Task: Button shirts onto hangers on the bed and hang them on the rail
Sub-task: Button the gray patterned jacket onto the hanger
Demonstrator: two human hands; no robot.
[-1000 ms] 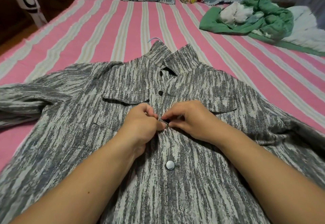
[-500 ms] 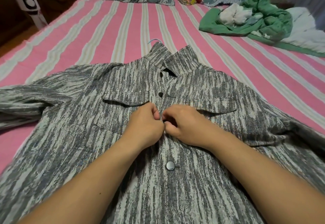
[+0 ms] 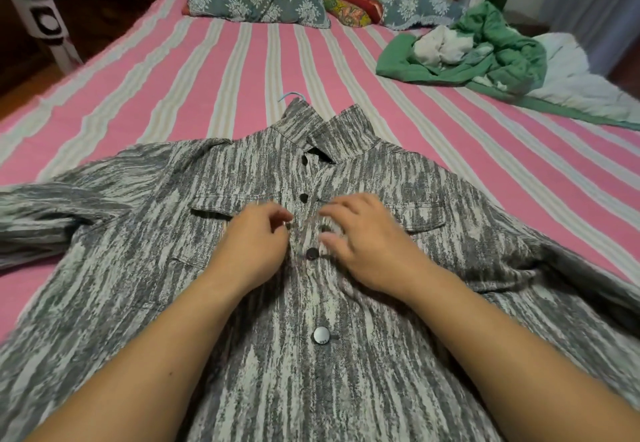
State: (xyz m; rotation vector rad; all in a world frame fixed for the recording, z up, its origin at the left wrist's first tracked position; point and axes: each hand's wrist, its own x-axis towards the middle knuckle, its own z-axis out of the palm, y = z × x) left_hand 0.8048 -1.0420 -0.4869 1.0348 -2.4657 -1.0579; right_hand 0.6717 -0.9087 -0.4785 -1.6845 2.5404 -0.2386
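Hovering loose-fingered, left hand [image 3: 258,237] and right hand [image 3: 360,233] grip nothing over streaky woven shirt [image 3: 145,268].

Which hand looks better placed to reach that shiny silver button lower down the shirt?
Probably the right hand: its fingers hover just above the placket, nearer the shiny silver button than the left hand.

One head-worn view looks forward and down from just above the near edge of the bed [image 3: 242,70], facing along its stripes toward the pillows [image 3: 258,3] at the far end. It sits close over the grey shirt [image 3: 173,268], which fills the lower half. Both forearms enter from the bottom corners. Wide-angle bending curves the bed's sides outward.
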